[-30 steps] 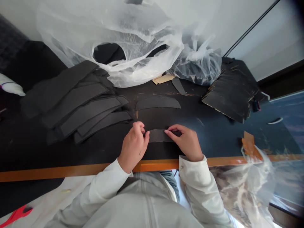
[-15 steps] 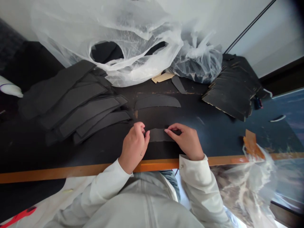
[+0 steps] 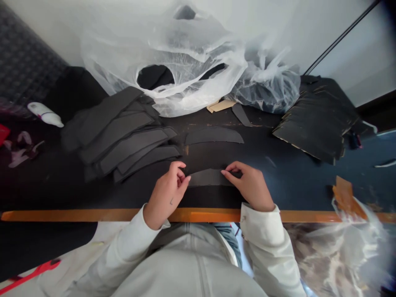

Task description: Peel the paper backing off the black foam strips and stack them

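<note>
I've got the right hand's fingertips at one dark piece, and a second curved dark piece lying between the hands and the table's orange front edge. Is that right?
Not quite: the head view shows the second curved dark piece beyond the hands, on the side away from the orange front edge. The right hand does have its fingertips at one dark piece.

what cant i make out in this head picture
Head view, all three:
Curved dark grey flat strip, right end: hidden behind the right hand.
Crumpled clear plastic bag, lower right, contents: blurred, veiled by folds.
Slim red object, lower left, far end: cut off by the picture's edge.
</note>
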Action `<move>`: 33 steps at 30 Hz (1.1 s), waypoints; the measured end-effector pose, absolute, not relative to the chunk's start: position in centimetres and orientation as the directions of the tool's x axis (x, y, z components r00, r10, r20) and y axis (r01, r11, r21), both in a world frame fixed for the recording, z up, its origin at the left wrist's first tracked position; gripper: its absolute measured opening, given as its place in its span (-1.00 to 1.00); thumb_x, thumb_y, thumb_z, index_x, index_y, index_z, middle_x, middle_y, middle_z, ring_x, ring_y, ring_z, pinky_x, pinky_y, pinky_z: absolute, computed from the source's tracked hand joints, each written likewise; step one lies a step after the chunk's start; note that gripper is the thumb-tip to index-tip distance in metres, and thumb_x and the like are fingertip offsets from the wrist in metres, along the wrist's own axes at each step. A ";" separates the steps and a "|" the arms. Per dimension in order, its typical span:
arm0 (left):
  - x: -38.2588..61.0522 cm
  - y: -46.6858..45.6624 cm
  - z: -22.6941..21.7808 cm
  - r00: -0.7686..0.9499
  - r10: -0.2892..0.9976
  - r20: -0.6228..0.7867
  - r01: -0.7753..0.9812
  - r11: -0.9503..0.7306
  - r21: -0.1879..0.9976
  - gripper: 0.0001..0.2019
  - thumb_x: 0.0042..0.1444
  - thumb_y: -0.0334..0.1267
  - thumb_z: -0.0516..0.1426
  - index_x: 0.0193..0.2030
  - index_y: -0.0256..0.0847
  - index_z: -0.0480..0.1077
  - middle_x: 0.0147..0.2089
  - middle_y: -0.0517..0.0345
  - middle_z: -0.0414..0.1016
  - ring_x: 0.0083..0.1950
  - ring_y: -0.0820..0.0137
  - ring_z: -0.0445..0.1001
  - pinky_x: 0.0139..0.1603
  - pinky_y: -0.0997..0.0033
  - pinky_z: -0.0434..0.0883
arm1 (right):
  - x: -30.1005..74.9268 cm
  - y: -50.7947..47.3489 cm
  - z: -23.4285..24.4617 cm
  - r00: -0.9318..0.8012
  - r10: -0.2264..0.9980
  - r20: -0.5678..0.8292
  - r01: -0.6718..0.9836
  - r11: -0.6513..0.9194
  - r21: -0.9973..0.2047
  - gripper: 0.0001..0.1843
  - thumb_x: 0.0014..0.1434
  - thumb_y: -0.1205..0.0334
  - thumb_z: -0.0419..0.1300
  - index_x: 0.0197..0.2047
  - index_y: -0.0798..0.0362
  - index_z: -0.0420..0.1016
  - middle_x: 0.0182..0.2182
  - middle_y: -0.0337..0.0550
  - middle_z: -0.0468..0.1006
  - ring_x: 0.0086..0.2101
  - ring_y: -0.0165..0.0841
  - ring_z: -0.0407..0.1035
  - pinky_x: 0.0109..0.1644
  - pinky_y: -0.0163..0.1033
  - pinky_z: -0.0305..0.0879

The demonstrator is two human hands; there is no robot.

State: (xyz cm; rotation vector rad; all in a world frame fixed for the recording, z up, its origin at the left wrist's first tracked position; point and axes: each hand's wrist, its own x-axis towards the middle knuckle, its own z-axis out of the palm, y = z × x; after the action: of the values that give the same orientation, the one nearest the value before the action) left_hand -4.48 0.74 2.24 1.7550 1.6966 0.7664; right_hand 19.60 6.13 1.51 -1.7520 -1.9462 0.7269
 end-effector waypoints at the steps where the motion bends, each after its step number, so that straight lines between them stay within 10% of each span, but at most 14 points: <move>1: -4.6 0.6 2.1 0.027 1.000 0.004 0.650 -0.020 0.760 -0.78 0.29 -0.27 0.07 0.04 -0.12 0.18 -0.34 0.28 0.44 -0.40 0.44 0.44 -0.32 0.45 0.34 | 19.6 6.1 1.5 -0.117 0.992 -0.038 0.774 0.068 -0.629 -0.81 0.12 0.03 0.26 -0.38 -0.04 0.54 -0.45 -0.22 0.59 -0.38 -0.30 0.46 -0.29 -0.23 0.24; 14: -5.2 0.6 2.1 0.167 0.986 0.018 0.679 -0.129 0.723 -0.87 0.33 -0.32 0.01 -0.05 -0.12 0.10 -0.33 0.28 0.35 -0.34 0.41 0.43 -0.25 0.42 0.34 | 19.5 6.4 1.7 -0.130 0.991 -0.042 0.789 0.077 -0.610 -0.75 0.13 -0.02 0.24 -0.41 -0.03 0.54 -0.50 -0.22 0.56 -0.45 -0.34 0.40 -0.36 -0.26 0.16; 24: -5.2 0.8 4.2 0.283 0.953 0.109 0.940 -0.298 0.164 -0.87 0.36 -0.26 0.02 -0.06 -0.23 0.32 -0.08 -0.04 0.46 -0.05 0.16 0.47 -0.10 0.20 0.43 | 19.7 6.5 1.7 -0.149 0.986 -0.071 0.794 0.077 -0.603 -0.79 0.10 0.01 0.25 -0.40 -0.03 0.53 -0.47 -0.23 0.56 -0.44 -0.34 0.39 -0.35 -0.27 0.15; 29: -4.3 2.2 4.2 0.714 0.685 0.146 0.633 -0.720 0.284 -0.46 0.40 -0.06 -0.04 0.41 -0.26 0.04 0.45 -0.13 0.13 0.49 0.16 0.03 0.43 0.06 0.10 | 19.5 6.8 2.0 -0.185 0.980 -0.079 0.783 0.098 -0.615 -0.87 0.07 0.11 0.27 -0.38 -0.02 0.53 -0.45 -0.25 0.58 -0.40 -0.34 0.41 -0.30 -0.27 0.18; 33: -3.5 2.9 1.9 0.851 0.523 0.043 0.480 -0.809 0.340 -0.15 0.30 0.24 -0.08 0.48 -0.39 -0.14 0.53 -0.18 -0.10 0.55 0.21 -0.16 0.50 0.18 -0.09 | 19.4 6.4 2.7 -0.118 0.987 -0.108 0.819 0.035 -0.572 -0.85 0.10 0.07 0.27 -0.37 -0.04 0.59 -0.46 -0.25 0.61 -0.40 -0.32 0.44 -0.34 -0.27 0.16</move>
State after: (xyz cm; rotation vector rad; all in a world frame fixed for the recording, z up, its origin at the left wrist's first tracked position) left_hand -3.46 2.88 1.87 2.7097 0.7546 0.1917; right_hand 19.37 6.41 2.72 -1.8389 -2.0013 0.7410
